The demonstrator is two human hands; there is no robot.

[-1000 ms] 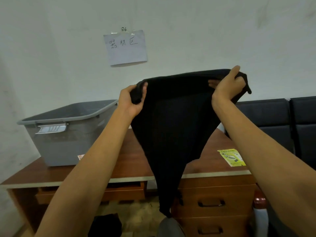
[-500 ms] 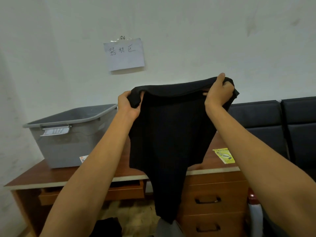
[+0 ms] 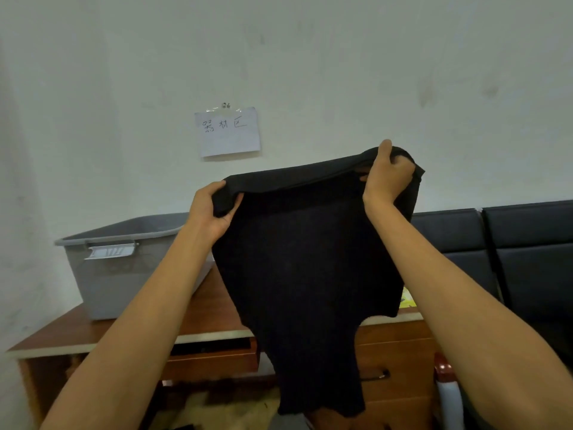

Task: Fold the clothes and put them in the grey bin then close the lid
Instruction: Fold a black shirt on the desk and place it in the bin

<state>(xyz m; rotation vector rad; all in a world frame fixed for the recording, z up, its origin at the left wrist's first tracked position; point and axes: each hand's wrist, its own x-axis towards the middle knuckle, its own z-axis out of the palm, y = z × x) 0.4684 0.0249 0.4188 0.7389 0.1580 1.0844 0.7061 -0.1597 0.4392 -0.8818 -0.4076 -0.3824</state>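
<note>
A black garment (image 3: 307, 274) hangs in the air in front of me, above the wooden desk (image 3: 217, 308). My left hand (image 3: 210, 212) grips its upper left corner and my right hand (image 3: 387, 175) grips its upper right corner, a little higher. The cloth's lower end tapers to a point below the desk's front edge. The grey bin (image 3: 124, 268) stands open on the left of the desk, to the left of my left hand. No lid is in view.
The desk has drawers (image 3: 393, 373) under its right side and an open slot under the middle. A yellow leaflet (image 3: 406, 301) lies on the desk, mostly hidden by the cloth. Black seats (image 3: 511, 249) stand to the right. A paper note (image 3: 229, 133) hangs on the white wall.
The garment's lower end has risen and swung right, and the cloth hangs wider. My hands sit lower in view and the bin has shifted right as the camera tilted up.
</note>
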